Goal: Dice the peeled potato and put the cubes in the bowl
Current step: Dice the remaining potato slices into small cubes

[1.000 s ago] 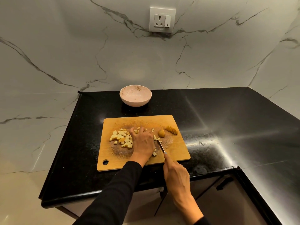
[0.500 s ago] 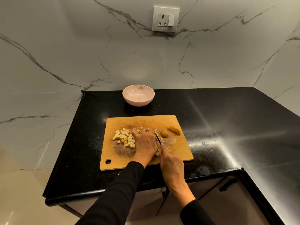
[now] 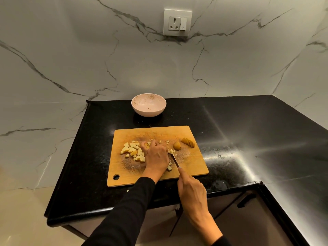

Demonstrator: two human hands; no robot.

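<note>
Potato cubes (image 3: 133, 151) lie heaped on the left half of a wooden cutting board (image 3: 193, 167) that sits on the black tabletop (image 3: 230, 125). A few more small cubes are scattered near the board's middle and just below the left hand (image 3: 156, 158). That hand rests palm down on the board, fingers curled over a piece of potato that it mostly hides, with the heap touching its left side. A black sleeve (image 3: 124, 215) covers the left forearm.

The right hand (image 3: 192, 189) is off the near edge of the board, wrapped around the handle of a knife (image 3: 174, 160), index finger stretched along the top. The narrow blade points away from the person and to the left, its tip right beside the left hand; whether the edge is touching the potato cannot be told.

Toward the far right corner of the board lie a rounded potato chunk (image 3: 177, 145) and, just to its right, a fanned group of slices (image 3: 188, 142), both apart from the hands.

A pale pink bowl (image 3: 148, 105) stands upright on the tabletop beyond the board, near the marble wall (image 3: 71, 59), holding no cubes, only a few dark specks. A white socket plate (image 3: 177, 22) is fixed to the wall above it. A dark cabinet handle (image 3: 245, 201) shows below the tabletop at right.
</note>
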